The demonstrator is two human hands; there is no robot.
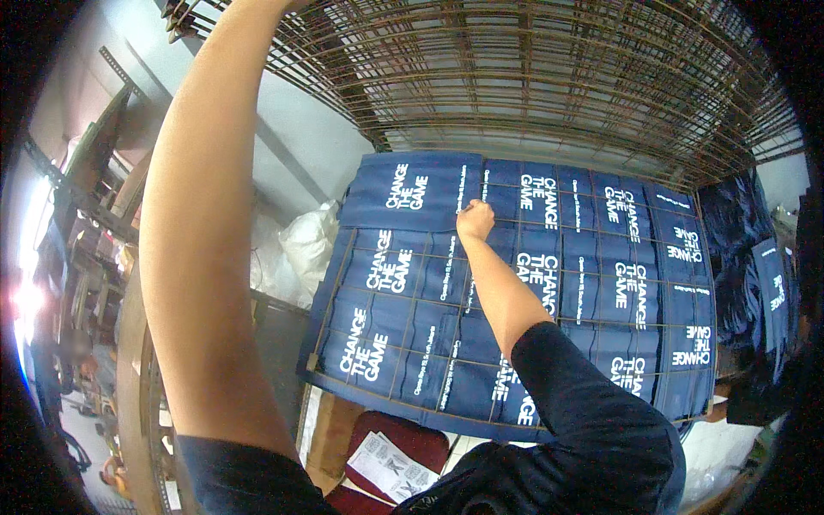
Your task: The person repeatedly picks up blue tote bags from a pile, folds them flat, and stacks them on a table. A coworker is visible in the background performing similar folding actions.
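Note:
Navy fabric panels with white print lie in rows under a thin wire rack (463, 322). One navy fabric panel (386, 206) at the far left lies on top of the wires. My right hand (477, 221) is closed in a pinch at that panel's right edge, near its lower corner; its fingertips are partly hidden. My left forearm (206, 197) reaches up along the left side toward a bank of raised wire racks (515, 77). Only the base of my left hand (290, 3) shows at the top edge, and its fingers are out of the picture.
More dark printed fabric (755, 275) is piled at the right. White plastic sacks (305, 253) stand beyond the left edge. Near me are a dark red chair (399, 433) with a printed sheet (390, 463) on it and a brown cardboard box (330, 433).

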